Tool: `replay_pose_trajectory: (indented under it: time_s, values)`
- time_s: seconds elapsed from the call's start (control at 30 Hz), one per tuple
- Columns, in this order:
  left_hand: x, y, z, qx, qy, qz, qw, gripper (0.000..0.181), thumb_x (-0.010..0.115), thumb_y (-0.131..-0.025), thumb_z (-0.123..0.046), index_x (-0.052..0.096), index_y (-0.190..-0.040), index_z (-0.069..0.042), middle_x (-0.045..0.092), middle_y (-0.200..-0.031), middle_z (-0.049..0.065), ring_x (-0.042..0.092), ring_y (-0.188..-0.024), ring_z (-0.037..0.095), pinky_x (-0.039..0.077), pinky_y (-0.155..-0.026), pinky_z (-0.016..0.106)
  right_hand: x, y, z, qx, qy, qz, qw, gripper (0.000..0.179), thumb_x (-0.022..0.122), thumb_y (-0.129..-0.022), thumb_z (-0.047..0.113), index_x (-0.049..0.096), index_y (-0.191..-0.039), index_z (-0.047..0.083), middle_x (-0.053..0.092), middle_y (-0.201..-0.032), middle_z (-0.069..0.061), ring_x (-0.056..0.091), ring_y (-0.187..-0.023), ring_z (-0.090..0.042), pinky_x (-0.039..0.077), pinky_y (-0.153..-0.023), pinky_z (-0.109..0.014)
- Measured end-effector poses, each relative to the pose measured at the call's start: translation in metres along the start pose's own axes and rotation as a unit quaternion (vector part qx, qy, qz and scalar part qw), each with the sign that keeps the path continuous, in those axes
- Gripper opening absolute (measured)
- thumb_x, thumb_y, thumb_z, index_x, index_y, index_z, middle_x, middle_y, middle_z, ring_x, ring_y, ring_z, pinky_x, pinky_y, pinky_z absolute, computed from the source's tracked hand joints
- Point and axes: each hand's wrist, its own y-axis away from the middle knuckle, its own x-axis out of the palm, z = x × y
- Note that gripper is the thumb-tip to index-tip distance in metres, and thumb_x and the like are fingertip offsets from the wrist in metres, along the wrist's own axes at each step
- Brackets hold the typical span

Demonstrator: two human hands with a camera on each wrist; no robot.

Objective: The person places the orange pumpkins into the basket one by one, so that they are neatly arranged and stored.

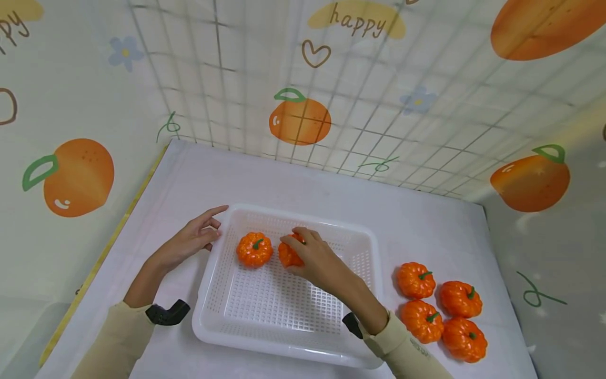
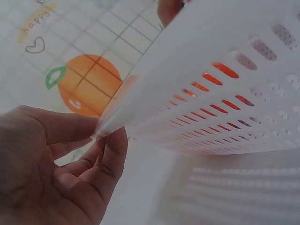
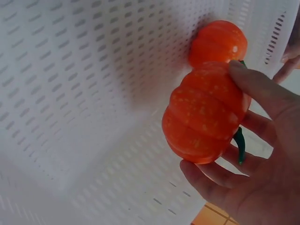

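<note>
My right hand (image 1: 314,258) grips a small orange toy pumpkin (image 3: 204,112) with a green stem, fingers and thumb spread round it, inside the white plastic basket (image 1: 265,345). To its left, a second pumpkin (image 1: 254,250) sits on the basket floor. At the basket's left edge is my left hand (image 1: 191,239); the left wrist view shows its fingertips pinching the rim (image 2: 105,129) from above and below. Orange from a pumpkin shows through the slots in the basket's side wall there.
Several more pumpkins (image 1: 416,280) are grouped on the white table (image 1: 440,231) right of the basket. White walls (image 1: 251,105) printed with oranges and grid lines stand behind and at both sides. Yellow edging (image 1: 101,255) runs along the table's left side.
</note>
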Motion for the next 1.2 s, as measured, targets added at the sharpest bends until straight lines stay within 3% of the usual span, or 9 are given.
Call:
replay_pose_trajectory:
  time_s: [0.2, 0.47, 0.6, 1.2]
  values:
    - [0.0, 0.0, 0.0, 0.002, 0.002, 0.002, 1.0, 0.058, 0.051, -0.102, -0.01, 0.03, -0.156, -0.015, 0.05, -0.119, 0.023, 0.059, -0.1, 0.033, 0.056, -0.08, 0.034, 0.008, -0.003, -0.006, 0.008, -0.006, 0.02, 0.9997, 0.063, 0.085, -0.08, 0.021, 0.058, -0.136, 0.013, 0.049, -0.139, -0.019, 0.05, -0.122, -0.037, 0.05, -0.095, -0.049]
    - [-0.001, 0.001, 0.0, 0.01, 0.006, 0.003, 0.9999, 0.059, 0.051, -0.102, -0.01, 0.029, -0.157, -0.013, 0.049, -0.118, 0.023, 0.059, -0.099, 0.033, 0.056, -0.081, 0.033, 0.016, -0.006, -0.006, -0.02, 0.007, 0.019, 0.9996, 0.062, 0.086, -0.078, 0.019, 0.058, -0.133, 0.013, 0.049, -0.135, -0.02, 0.05, -0.12, -0.039, 0.051, -0.093, -0.052]
    - [-0.001, 0.001, 0.0, 0.01, 0.005, 0.003, 0.9999, 0.059, 0.051, -0.102, -0.01, 0.029, -0.157, -0.013, 0.049, -0.118, 0.023, 0.059, -0.099, 0.033, 0.056, -0.081, 0.033, 0.018, -0.007, -0.003, -0.014, 0.013, 0.025, 0.9995, 0.062, 0.087, -0.078, 0.018, 0.058, -0.133, 0.014, 0.049, -0.135, -0.02, 0.048, -0.122, -0.039, 0.051, -0.092, -0.053]
    - [0.0, 0.001, -0.002, 0.003, 0.003, 0.002, 1.0, 0.06, 0.051, -0.102, -0.009, 0.029, -0.157, -0.014, 0.049, -0.117, 0.023, 0.059, -0.099, 0.034, 0.056, -0.08, 0.033, 0.024, -0.008, -0.001, -0.008, 0.062, 0.005, 0.998, 0.061, 0.087, -0.077, 0.023, 0.057, -0.13, 0.014, 0.049, -0.131, -0.02, 0.047, -0.12, -0.037, 0.054, -0.085, -0.05]
